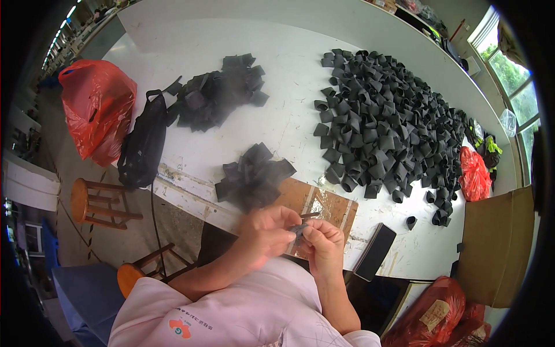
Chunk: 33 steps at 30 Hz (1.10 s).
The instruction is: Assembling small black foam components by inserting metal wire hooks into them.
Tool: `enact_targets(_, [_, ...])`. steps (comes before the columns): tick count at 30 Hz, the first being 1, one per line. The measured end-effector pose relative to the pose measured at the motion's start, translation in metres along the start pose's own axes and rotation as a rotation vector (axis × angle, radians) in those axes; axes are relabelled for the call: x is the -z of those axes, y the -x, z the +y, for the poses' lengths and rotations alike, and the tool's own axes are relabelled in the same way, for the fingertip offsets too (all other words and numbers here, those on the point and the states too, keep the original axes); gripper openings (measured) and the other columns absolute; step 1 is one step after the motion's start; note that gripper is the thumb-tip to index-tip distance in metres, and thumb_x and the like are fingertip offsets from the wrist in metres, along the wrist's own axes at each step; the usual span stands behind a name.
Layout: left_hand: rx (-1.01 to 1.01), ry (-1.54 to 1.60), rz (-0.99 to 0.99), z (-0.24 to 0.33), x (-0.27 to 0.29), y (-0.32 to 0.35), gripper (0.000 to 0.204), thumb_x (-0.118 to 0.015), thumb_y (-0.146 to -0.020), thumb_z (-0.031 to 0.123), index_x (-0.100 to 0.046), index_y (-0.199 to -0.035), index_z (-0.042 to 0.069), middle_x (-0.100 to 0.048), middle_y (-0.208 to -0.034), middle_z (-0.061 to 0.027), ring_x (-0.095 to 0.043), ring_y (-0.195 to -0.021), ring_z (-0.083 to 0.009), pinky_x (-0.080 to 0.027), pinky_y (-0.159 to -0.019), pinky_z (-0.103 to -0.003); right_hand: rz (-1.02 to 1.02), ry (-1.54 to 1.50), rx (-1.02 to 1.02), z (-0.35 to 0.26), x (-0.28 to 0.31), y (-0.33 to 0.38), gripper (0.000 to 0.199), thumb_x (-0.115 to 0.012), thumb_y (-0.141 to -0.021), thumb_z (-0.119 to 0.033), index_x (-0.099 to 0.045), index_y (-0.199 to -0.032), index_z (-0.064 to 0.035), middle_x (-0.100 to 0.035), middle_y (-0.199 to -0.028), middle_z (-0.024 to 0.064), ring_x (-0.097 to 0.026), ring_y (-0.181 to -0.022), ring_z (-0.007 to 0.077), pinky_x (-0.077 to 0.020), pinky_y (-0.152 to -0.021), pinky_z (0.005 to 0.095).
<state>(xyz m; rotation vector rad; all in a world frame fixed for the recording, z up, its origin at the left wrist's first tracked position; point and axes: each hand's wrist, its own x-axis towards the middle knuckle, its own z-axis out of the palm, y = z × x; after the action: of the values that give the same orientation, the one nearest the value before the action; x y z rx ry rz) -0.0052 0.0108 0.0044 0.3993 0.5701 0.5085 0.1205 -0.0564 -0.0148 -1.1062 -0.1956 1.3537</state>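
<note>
Both my hands meet just above the near table edge. My left hand (267, 230) and my right hand (324, 243) pinch one small dark grey fabric piece (298, 230) between their fingertips. Under them lies a brown cardboard sheet (326, 207). Just beyond it sits a loose stack of flat black fabric pieces (252, 176). A large heap of folded black pieces (384, 124) covers the right part of the white table (231, 52). Another pile of flat black pieces (217, 95) lies at the far left.
A black bag (141, 144) hangs over the table's left edge beside a red plastic bag (98, 107). Two wooden stools (95, 202) stand below. A black phone-like slab (374, 251) lies at my right. Red bags (474, 173) and a cardboard box (497, 243) sit at the right.
</note>
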Motion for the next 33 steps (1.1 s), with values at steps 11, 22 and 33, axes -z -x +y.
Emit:
enact_targets(11, [-0.029,0.248,-0.239,0.023,-0.013,-0.005,0.020,-0.046,-0.076,-0.009,-0.050,-0.093,0.002,-0.059,-0.082,-0.0159,-0.032,-0.034,-0.0009,-0.026,-0.031,-0.018,-0.265,0.275,0.190,-0.054,-0.021,0.008,0.024,-0.057,-0.085,-0.027,-0.055,-0.073,-0.0058,-0.044,-0.061,-0.0040,-0.035,-0.052,0.0035,-0.0257,-0.046,0.0188])
enact_targets(22, [0.028,0.281,-0.187,0.027,-0.006,-0.014,0.014,-0.045,-0.087,0.005,-0.050,-0.100,0.005,-0.055,-0.068,-0.0031,-0.028,-0.033,-0.0006,-0.022,-0.033,-0.017,-0.354,0.219,0.147,-0.047,-0.016,-0.018,0.025,-0.055,-0.086,-0.027,-0.054,-0.076,-0.0041,-0.042,-0.060,-0.0048,-0.032,-0.052,0.0038,-0.0232,-0.045,0.0198])
enact_targets(33, [-0.314,-0.475,0.109,0.012,-0.012,-0.008,0.019,-0.052,-0.082,0.000,-0.049,-0.100,0.001,-0.058,-0.077,-0.0036,-0.046,-0.053,-0.0053,-0.035,-0.044,-0.016,-0.434,0.301,0.117,-0.035,0.007,-0.030,0.023,-0.054,-0.086,-0.026,-0.055,-0.077,-0.0044,-0.044,-0.061,-0.0046,-0.038,-0.053,0.0041,-0.0294,-0.047,0.0192])
